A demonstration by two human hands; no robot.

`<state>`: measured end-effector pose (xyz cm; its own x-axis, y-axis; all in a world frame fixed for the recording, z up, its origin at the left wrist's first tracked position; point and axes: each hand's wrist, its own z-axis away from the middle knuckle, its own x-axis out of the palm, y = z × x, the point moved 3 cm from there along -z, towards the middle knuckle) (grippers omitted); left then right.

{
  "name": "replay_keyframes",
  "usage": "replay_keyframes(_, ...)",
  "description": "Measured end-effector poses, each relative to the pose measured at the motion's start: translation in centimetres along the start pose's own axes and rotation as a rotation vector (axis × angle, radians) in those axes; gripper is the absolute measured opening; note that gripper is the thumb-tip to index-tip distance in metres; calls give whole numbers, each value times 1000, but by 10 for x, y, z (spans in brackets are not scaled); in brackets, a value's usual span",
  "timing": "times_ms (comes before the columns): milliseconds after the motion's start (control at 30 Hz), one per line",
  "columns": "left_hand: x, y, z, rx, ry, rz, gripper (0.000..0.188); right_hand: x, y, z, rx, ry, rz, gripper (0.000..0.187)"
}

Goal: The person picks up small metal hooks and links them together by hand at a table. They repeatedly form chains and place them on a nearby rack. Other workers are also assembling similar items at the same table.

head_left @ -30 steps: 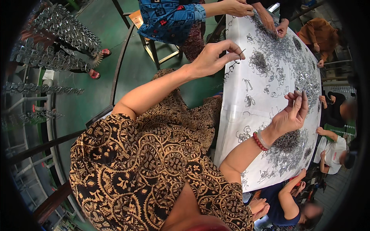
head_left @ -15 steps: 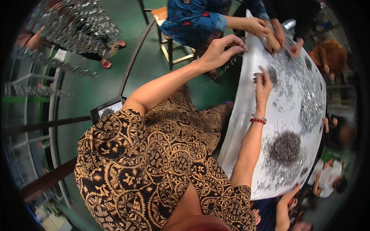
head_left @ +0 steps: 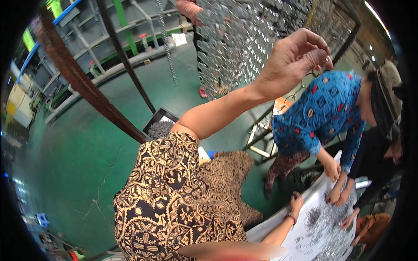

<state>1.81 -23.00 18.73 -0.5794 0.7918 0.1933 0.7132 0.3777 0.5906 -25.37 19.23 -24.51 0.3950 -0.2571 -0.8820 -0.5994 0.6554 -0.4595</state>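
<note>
Raised high at the upper right, my left hand (head_left: 296, 58) pinches the end of a thin chain of wire hooks (head_left: 298, 90) between thumb and fingers. The chain droops below the hand, past a co-worker's blue patterned shirt (head_left: 327, 108). Down by the edge of the white table (head_left: 311, 201), my right hand (head_left: 296, 202) has its fingers curled. Something small and dark shows at its fingertips, too small to name. Loose dark wire pieces (head_left: 318, 216) lie spread over the tabletop to the right of that hand.
Strands of shiny metal pieces (head_left: 230, 48) hang at the top, with another person behind. A rusty brown post (head_left: 82, 74) slants at the left. A black tray of grey bits (head_left: 160, 128) sits by my left elbow. Co-workers' hands (head_left: 337, 193) work at the table's far end.
My view has swung left and up. My left hand has risen away from the table with the chain in it. My right hand stays beside the table, now nearer its edge.
</note>
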Motion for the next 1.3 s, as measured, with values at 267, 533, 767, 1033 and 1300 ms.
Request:
replay_keyframes(267,-53,53,-17,1,77,-162,20,7,2,12,-8,22,80,20)
replay_keyframes(533,-123,113,-36,137,239,-384,20,8,-5,10,19,-60,199,20)
replay_keyframes(767,-173,151,-47,274,481,-778,17,4,-9,20,47,-235,210,32)
replay_keyframes(1033,-214,170,-92,390,642,-973,14,11,-7,16,-76,-232,343,28)
replay_keyframes(1300,-248,153,-152,384,732,-943,10,16,4,15,7,-236,219,27)
